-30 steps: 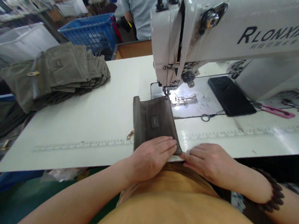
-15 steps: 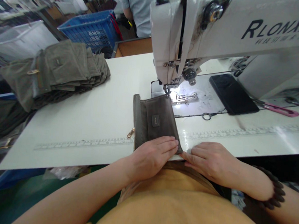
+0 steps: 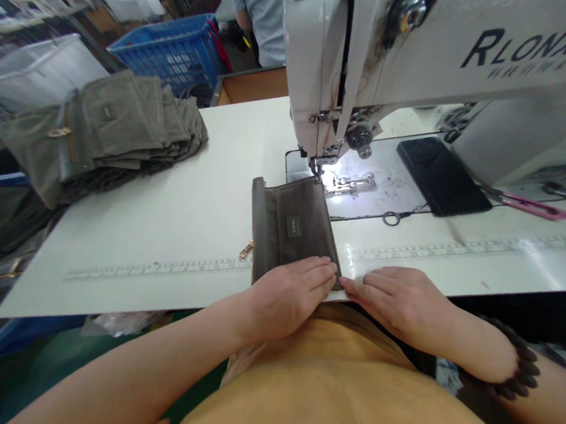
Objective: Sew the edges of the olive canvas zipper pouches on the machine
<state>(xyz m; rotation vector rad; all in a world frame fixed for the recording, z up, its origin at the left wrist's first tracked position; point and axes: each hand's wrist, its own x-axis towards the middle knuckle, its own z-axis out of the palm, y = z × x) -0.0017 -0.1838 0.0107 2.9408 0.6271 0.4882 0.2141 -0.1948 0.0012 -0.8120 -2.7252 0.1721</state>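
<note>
"Fingers of the left hand (image 3: 290, 297) lay flat and close together over the near end of the dark zip pouch (image 3: 312, 242), pressing rather than gripping, by the look of it."

"And the right hand (image 3: 399, 302)?"

"Index fingertip at the pouch's near right corner, the others curled. I couldn't tell whether it pinched anything."

"Where was the pouch, exactly?"

"Flat on the table (image 3: 206, 214), its far right corner at the presser foot (image 3: 317, 171) of the sewing machine (image 3: 311, 79), its zipper pull (image 3: 246, 250) out on the left side."

"So which step was that?"

"Lining up or sewing the right edge, I'd judge; it ran from the foot back towards the person. Whether the foot was pressed down was too small to see."

"What did the next move call for?"

"Probably a steady feed: left palm holding the pouch flat, right fingertip guiding the edge straight, without tugging."
</note>
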